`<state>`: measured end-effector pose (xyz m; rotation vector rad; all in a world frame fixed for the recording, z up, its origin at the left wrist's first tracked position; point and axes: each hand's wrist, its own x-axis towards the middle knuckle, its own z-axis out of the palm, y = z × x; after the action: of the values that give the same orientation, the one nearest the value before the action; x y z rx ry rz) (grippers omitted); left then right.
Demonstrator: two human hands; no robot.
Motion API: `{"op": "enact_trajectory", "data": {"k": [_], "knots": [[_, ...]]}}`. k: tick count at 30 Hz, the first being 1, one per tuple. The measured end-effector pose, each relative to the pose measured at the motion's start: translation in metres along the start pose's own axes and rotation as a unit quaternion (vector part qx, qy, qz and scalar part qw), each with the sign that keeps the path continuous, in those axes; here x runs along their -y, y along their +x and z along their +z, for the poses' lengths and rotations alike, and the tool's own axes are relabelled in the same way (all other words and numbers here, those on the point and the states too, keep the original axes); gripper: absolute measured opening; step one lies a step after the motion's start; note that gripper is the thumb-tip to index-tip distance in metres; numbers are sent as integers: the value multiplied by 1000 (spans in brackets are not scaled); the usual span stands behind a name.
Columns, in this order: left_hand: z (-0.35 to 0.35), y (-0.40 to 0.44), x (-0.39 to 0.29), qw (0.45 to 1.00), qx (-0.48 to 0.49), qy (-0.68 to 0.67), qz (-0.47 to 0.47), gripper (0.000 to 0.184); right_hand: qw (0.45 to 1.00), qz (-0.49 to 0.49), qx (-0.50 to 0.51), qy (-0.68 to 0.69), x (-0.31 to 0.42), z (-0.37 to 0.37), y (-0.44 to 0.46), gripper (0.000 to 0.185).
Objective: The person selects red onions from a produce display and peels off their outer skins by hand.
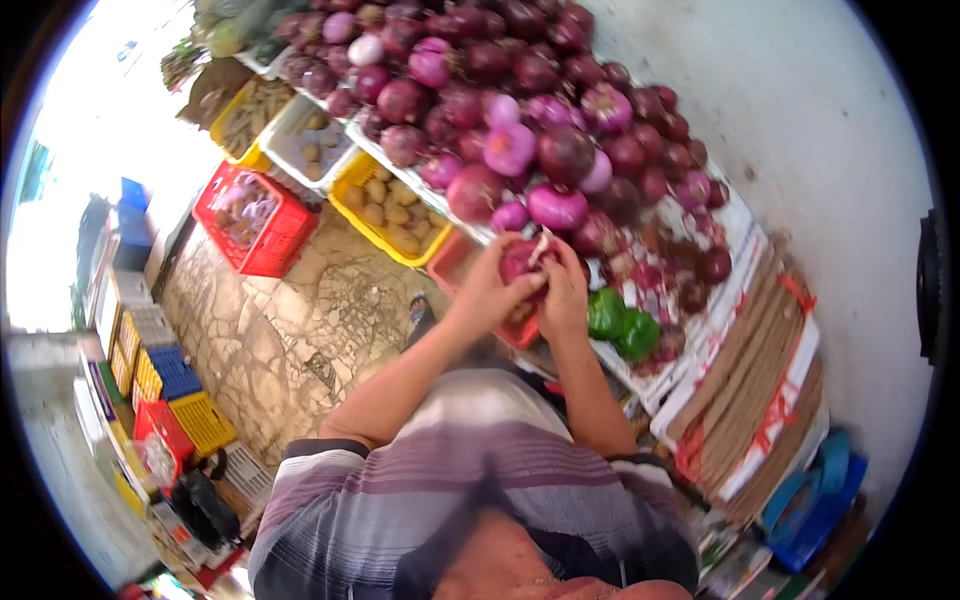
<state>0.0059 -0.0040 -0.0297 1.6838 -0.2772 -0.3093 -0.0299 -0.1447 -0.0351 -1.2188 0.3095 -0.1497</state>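
Note:
A red onion (519, 260) with a pale, dry tip is held between both hands in front of my chest. My left hand (490, 288) wraps round its near left side, thumb across the front. On the other side, the fingers of my right hand (566, 292) close on the onion near its pale tip. Just beyond the hands rises a big heap of red onions (535, 75), some of them peeled to bright pink. Two green bell peppers (622, 325) lie to the right of my right hand. Partly hidden under the hands is a red crate (456, 262).
Yellow crate of potatoes (440, 243) stands left of the hands, near a white crate (325, 172) and a red basket (283, 248). Long brown roots (745, 365) lie bundled at the right. Stacked crates (203, 422) line the left wall beside the stone floor (300, 340).

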Motion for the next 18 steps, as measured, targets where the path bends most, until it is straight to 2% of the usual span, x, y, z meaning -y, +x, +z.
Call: {"op": "enact_trajectory", "data": {"k": [2,4,6,9,10,14,15,18], "knots": [[-1,1,-1,1000,16,-20,-9,68,998,-23,-5,-62,17,8,-5,39],[-2,5,-3,993,38,-111,-3,63,993,-71,2,-90,-4,-3,2,39],[2,6,2,991,-32,-29,127,57,995,-51,-2,-84,4,0,0,40],[2,9,0,995,-30,-18,91,52,995,-65,7,-80,7,7,1,44],[2,13,5,992,-26,23,124,54,986,-78,-14,-144,12,9,0,45],[2,11,12,996,-4,29,79,63,974,-54,4,-221,26,11,-4,45],[-1,9,4,997,4,26,68,65,987,-56,22,-149,15,7,0,45],[1,14,16,989,-35,31,138,52,993,-44,16,-109,11,10,2,45]]}}
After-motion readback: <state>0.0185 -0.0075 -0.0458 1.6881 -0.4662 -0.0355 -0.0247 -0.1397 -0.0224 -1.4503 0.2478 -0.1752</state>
